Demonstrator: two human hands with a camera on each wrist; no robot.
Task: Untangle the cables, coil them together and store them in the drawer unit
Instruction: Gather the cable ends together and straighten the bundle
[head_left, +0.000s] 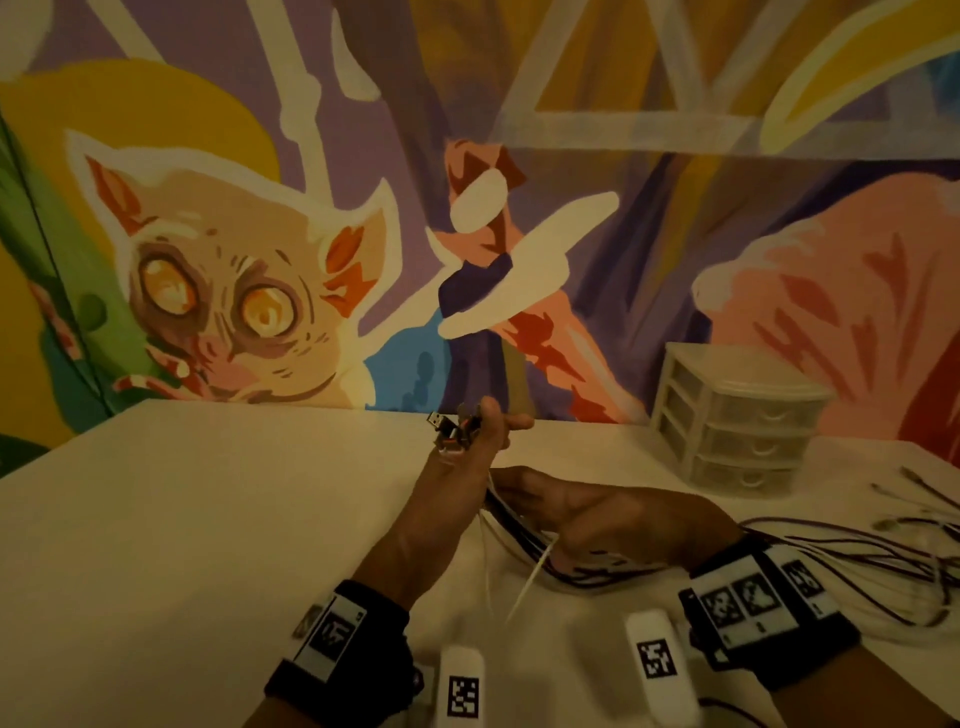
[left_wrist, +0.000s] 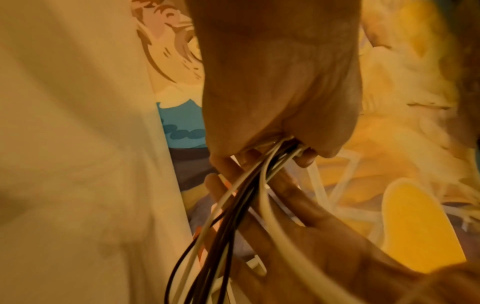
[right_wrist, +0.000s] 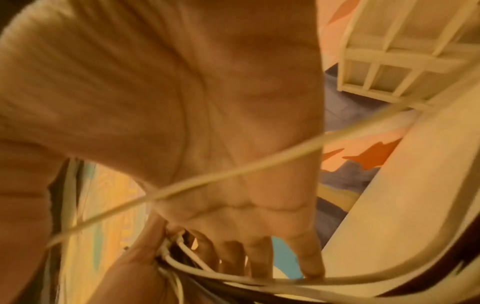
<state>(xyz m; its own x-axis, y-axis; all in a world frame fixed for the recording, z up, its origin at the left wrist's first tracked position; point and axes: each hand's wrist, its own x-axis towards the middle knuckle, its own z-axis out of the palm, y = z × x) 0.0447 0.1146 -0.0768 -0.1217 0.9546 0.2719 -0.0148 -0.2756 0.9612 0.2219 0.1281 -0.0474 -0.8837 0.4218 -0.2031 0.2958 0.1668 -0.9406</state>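
From the head view, the left hand (head_left: 483, 431) is raised over the white table (head_left: 208, 519), fist wrapped round the plug ends of the cables (head_left: 519, 525), while the right hand (head_left: 587, 512) lies flat-fingered against the strands, whose rest trails off right, near the shut drawer unit (head_left: 737, 415) at far right. The left wrist view shows that fist (left_wrist: 280, 92) clamping black and white cables (left_wrist: 233, 205), the other palm (left_wrist: 311, 236) behind them. The right wrist view shows the straight fingers (right_wrist: 259, 257) touching white cables (right_wrist: 233, 276).
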